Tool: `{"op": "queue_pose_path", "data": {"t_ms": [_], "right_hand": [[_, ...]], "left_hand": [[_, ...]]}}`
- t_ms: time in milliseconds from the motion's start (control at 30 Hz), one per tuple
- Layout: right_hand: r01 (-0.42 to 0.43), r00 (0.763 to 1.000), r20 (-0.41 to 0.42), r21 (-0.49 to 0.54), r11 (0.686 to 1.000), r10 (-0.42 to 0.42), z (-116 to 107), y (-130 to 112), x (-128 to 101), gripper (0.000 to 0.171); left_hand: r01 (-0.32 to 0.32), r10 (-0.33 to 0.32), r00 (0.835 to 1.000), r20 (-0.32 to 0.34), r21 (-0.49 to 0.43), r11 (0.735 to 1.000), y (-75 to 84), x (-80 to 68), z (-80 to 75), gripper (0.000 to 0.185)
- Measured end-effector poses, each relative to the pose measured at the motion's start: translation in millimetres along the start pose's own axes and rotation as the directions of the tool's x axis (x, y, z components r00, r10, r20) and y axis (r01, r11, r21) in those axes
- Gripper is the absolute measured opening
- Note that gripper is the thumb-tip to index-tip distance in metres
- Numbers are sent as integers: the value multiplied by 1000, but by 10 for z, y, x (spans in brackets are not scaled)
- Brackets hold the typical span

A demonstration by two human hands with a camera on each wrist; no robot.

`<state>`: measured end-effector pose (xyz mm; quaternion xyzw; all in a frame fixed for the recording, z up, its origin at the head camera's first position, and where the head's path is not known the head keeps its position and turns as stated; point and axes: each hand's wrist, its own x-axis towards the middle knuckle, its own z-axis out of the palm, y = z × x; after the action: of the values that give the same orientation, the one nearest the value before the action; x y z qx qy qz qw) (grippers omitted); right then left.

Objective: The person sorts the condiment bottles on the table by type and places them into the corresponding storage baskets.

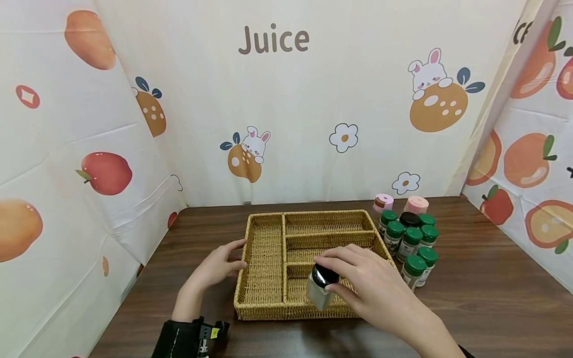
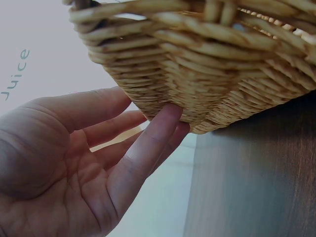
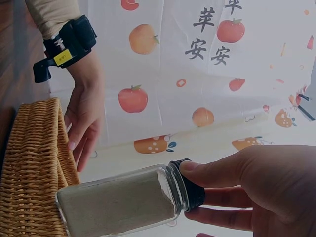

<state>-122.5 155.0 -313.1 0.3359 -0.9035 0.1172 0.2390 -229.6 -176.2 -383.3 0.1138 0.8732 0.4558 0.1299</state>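
A cluster of green-capped jars [image 1: 411, 244] and two pink containers [image 1: 400, 204] stood just right of the wicker basket [image 1: 264, 258] on the brown table [image 1: 492, 293]; nothing blocked the basket; right hand [image 1: 367, 281] pinched the black cap of a glass spice jar [image 1: 321, 287], tilted over the front compartment; left hand [image 1: 219, 266], fingers straight, touched the basket's left wall; jar contents looked pale grey, label not discernible.

Left hand's [image 2: 74, 163] straight fingers [image 2: 148, 143] touch the wicker basket's [image 2: 197, 64] outer wall.
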Motion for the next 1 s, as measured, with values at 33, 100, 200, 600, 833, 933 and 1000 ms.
{"op": "queue_pose_path", "data": {"t_ms": [33, 100, 200, 600, 833, 933, 1000], "right_hand": [[2, 1000, 4, 2, 1000, -2, 0, -4, 5, 48], [8, 1000, 13, 5, 1000, -8, 1, -13, 18, 48], [18, 1000, 18, 3, 1000, -18, 4, -27, 35, 48], [39, 999, 28, 9, 999, -39, 18, -65, 78, 49], [21, 1000, -9, -19, 1000, -22, 24, -44, 56, 52], [15, 1000, -10, -15, 1000, -15, 21, -41, 91, 51], [15, 1000, -7, -7, 1000, -15, 21, -44, 126, 50]], "left_hand": [[1, -1, 1000, -1, -1, 1000, -3, -6, -6, 61], [4, -4, 1000, -6, -1, 1000, -9, -20, -16, 61], [7, -7, 1000, -13, 0, 1000, -18, -38, -31, 62], [14, -15, 999, -28, -14, 1000, -47, -70, -47, 61], [33, -34, 999, -34, -25, 999, -21, -14, 17, 61], [33, -34, 999, -38, -21, 999, -20, 6, 33, 61], [33, -33, 999, -41, -23, 999, -16, 10, 38, 60]]}}
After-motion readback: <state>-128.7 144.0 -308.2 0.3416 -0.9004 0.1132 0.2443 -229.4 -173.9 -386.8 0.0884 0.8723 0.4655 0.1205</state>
